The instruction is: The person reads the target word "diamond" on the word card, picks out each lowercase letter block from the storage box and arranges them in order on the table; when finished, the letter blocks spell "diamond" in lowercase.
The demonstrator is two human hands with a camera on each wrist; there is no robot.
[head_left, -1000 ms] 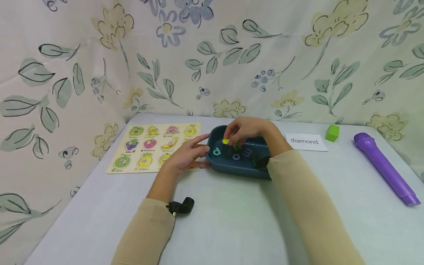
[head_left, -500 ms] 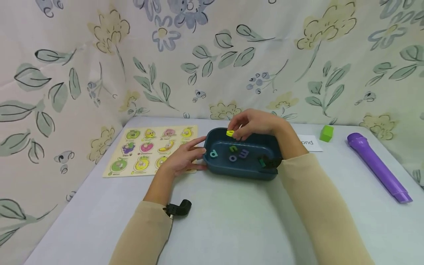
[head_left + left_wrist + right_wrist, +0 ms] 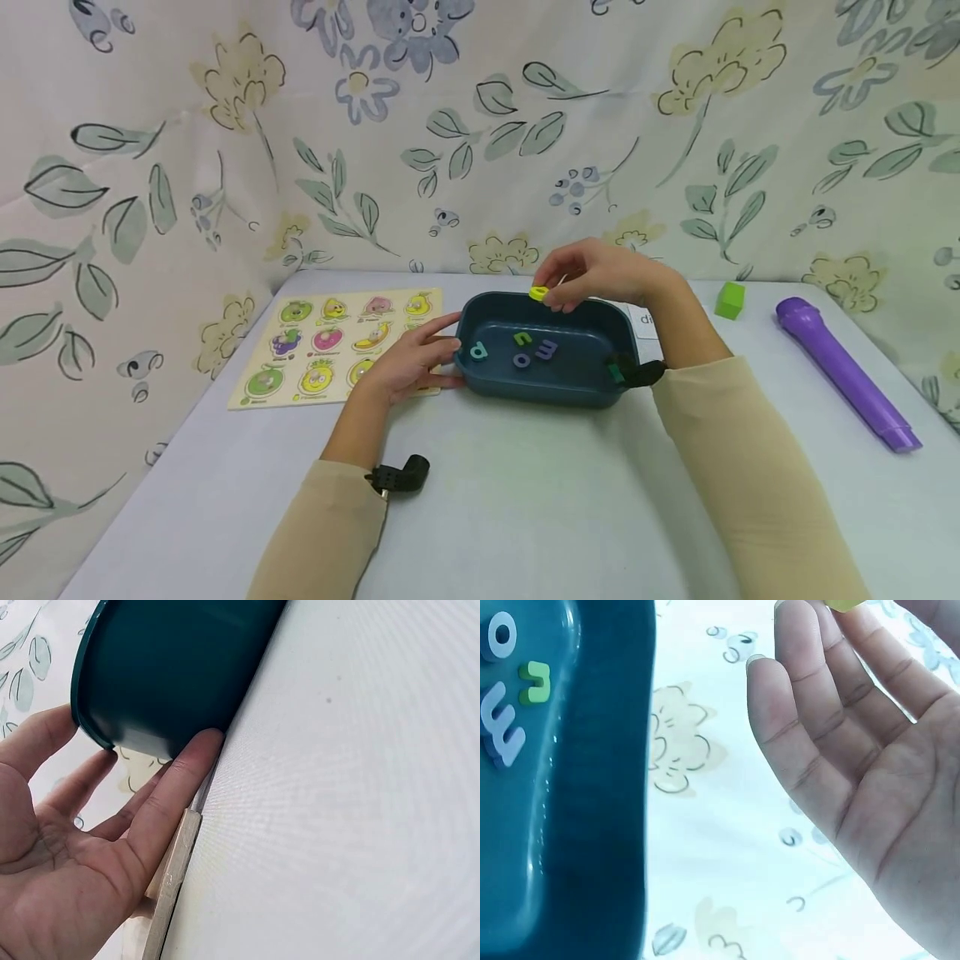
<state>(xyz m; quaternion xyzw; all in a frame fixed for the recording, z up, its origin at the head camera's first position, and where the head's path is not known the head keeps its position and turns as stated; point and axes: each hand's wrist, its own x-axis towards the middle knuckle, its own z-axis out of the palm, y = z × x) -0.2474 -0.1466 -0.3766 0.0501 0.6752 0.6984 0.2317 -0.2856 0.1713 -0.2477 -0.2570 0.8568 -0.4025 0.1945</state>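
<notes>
My right hand (image 3: pixel 596 273) pinches a yellow letter (image 3: pixel 538 293) between thumb and fingers; which letter it is, I cannot tell. In the head view it appears at the far rim of a dark teal tray (image 3: pixel 536 392), apart from the letters inside.

My left hand (image 3: pixel 412 362) has its fingers spread and nearly straight at the tray's left end. Per the left wrist view, one digit meets the rim and another presses the lower wall near the counter (image 3: pixel 517 500).

Tray contents noted: a teal letter d (image 3: pixel 477 351) at the left, a green letter n (image 3: pixel 522 338), a purple letter o (image 3: pixel 521 361) and a purple letter m (image 3: pixel 546 350) grouped near the middle.

Surroundings: a fruit puzzle board (image 3: pixel 292 364) lies behind my left hand. Right of the tray are a printed card (image 3: pixel 643 322), partly hidden by my right arm, a green block (image 3: pixel 730 300) and a purple microphone (image 3: pixel 847 375).
</notes>
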